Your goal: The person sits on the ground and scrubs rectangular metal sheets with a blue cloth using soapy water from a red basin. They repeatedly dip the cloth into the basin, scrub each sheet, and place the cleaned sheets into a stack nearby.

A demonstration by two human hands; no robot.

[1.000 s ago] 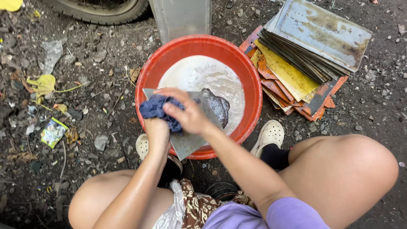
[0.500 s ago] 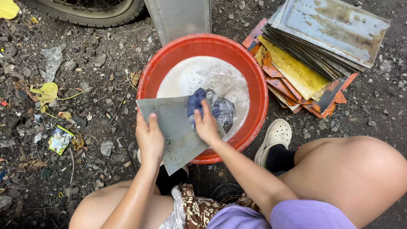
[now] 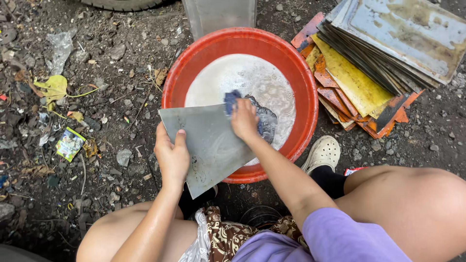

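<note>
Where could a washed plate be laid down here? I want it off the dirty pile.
The ground left of the red basin holds only pebbles, a yellow leaf and a small wrapper. On the right, a strip between the stacked plates and the white shoe is bare. The basin is crowded: left hand holds the grey plate, right hand the blue cloth.

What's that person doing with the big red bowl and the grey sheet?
A person squatting on the dirt ground is washing a flat grey metal sheet over a red basin of soapy water. The left hand grips the sheet's near edge and holds it tilted across the basin rim. The right hand presses a blue cloth against the sheet's upper part, which is wet. A stack of dirty, rusty sheets lies on the ground to the right of the basin.
</note>
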